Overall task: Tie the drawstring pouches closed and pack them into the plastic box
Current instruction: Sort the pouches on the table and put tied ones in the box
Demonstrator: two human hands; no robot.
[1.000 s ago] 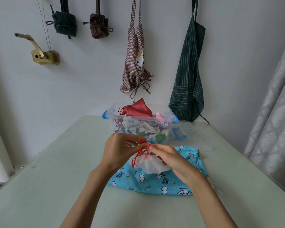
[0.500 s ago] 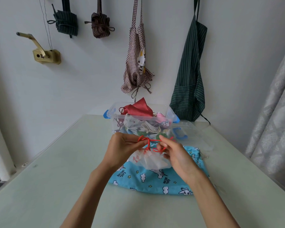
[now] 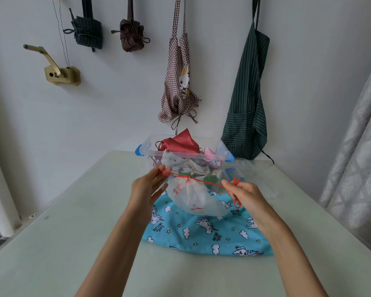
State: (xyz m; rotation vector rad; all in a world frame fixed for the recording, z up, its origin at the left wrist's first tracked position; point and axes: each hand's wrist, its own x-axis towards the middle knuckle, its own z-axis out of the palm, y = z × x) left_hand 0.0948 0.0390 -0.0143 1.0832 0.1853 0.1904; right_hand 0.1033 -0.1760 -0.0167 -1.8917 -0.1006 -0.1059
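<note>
Pale green bench point(image 3: 73, 232), aprons hanging on the wall behind. White pouch point(image 3: 193, 198) up over the blue unicorn pouch point(image 3: 201, 232), just before the plastic box point(image 3: 154, 146). Red drawstring point(image 3: 201, 181) stretched taut, pinched by left hand point(image 3: 147, 189) fingers and right hand point(image 3: 246, 195) fingers.

White pouch point(image 3: 193, 198), cinched, red drawstring point(image 3: 204, 182) taut.

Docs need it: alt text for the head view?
Two hands, left hand and right hand, pull a red drawstring tight on a white pouch. Behind: a clear plastic box of pouches; beneath: blue unicorn cloth.
</note>
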